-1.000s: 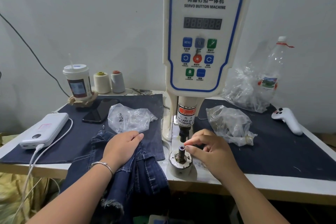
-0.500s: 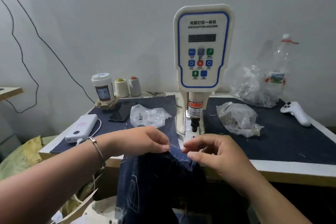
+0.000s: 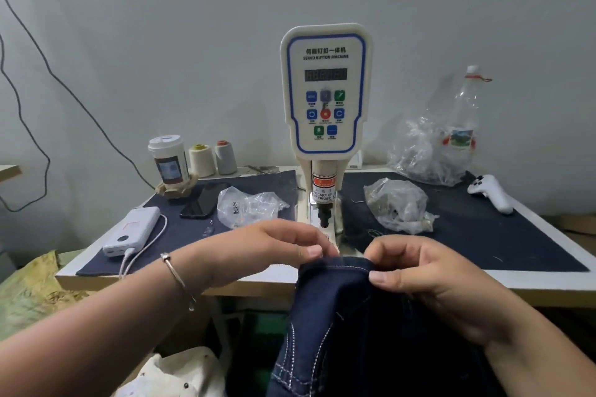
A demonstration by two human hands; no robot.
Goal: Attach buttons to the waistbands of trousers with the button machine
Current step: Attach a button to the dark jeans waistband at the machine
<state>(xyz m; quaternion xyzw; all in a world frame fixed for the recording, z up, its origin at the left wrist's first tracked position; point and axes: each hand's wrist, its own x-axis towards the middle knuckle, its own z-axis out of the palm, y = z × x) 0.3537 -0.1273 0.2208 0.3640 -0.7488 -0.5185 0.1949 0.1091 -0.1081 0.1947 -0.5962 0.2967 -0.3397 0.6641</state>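
Surface (image 3: 516,280) front edge sits behind both hands; left hand (image 3: 274,248) and right hand (image 3: 416,274) pinch trousers (image 3: 338,316) waistband just below button machine (image 3: 324,100), plastic bags (image 3: 398,203) flanking it.

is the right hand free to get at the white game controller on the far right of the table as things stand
Probably not right away: the right hand pinches the dark blue denim trousers' waistband together with the left hand. The path along the dark mat to the white game controller looks unobstructed once it lets go.
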